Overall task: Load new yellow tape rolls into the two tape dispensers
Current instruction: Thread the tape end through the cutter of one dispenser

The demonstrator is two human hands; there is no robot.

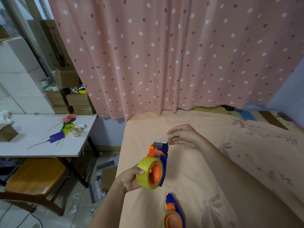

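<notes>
My left hand [131,178] grips a yellow tape roll [144,170] that sits on the orange hub of an orange and blue tape dispenser [158,150], held up above the bed. My right hand [184,135] is at the dispenser's grey front end, fingertips touching it or pinching the tape end; I cannot tell which. A second orange and blue dispenser [174,213] lies on the bed near the bottom edge, with a thin yellowish roll around its hub.
The bed [213,170] has a peach floral sheet and fills the right half. A pink dotted curtain [164,55] hangs behind it. To the left stands a white table [32,140] with tags, a small jar and cardboard boxes behind, and a wooden chair [32,178] beneath.
</notes>
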